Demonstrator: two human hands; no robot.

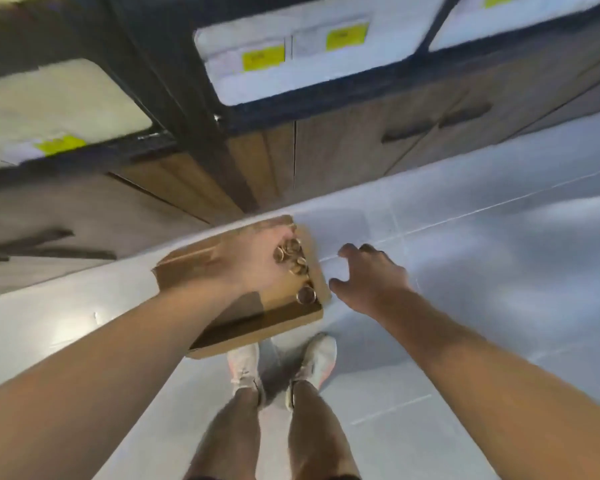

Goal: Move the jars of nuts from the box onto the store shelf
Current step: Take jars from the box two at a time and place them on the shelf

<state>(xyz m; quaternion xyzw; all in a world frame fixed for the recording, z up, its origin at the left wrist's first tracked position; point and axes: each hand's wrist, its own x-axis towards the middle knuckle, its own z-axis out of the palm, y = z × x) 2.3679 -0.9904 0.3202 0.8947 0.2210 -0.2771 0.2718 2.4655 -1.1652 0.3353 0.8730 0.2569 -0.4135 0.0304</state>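
Note:
A brown cardboard box (291,315) lies open on the pale tiled floor in front of my feet. Inside it stand several jars with gold lids (306,295), seen from above along the box's right side. My left hand (253,258) reaches down into the box over the jars, fingers curled at the lids near the far right corner; whether it grips one cannot be told through the blur. My right hand (371,275) hovers just right of the box above the floor, fingers spread and empty.
The store shelf unit runs along the top: white shelf bays with yellow price tags (263,57), dark frame posts (174,81), and wooden cabinet doors with dark handles (437,123) below. My feet in white shoes (281,365) stand behind the box.

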